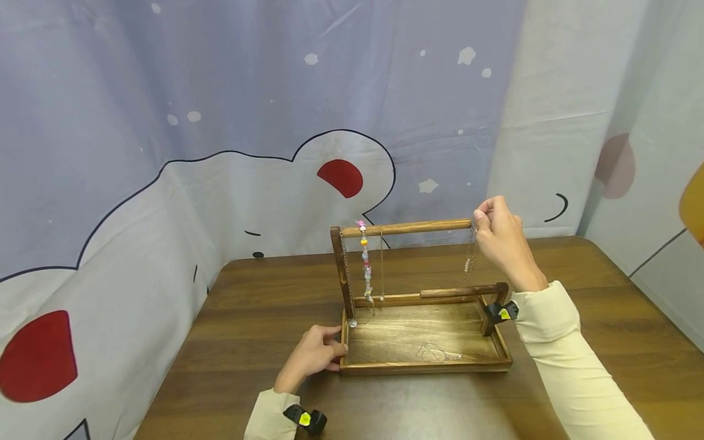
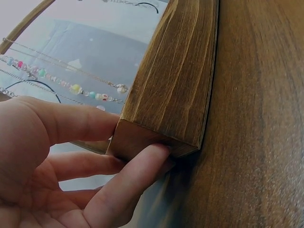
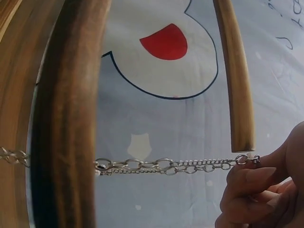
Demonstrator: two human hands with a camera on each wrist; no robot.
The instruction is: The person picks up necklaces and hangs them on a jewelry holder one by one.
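My right hand pinches the top of a silver chain at the free right end of the upper bar of a wooden jewelry stand. The chain's links hang past the lower bar. My left hand holds the left end of the stand's tray near its front corner, fingertips against the wood. Toward the upper bar's left end hang a silver chain necklace, a colorful beaded strand and a thin gold-toned chain with a small pendant.
Inside the tray, toward the front, lies a small tangle of thin jewelry. The stand sits on a brown wooden table. A printed curtain hangs close behind the table, and another fabric panel is at its right.
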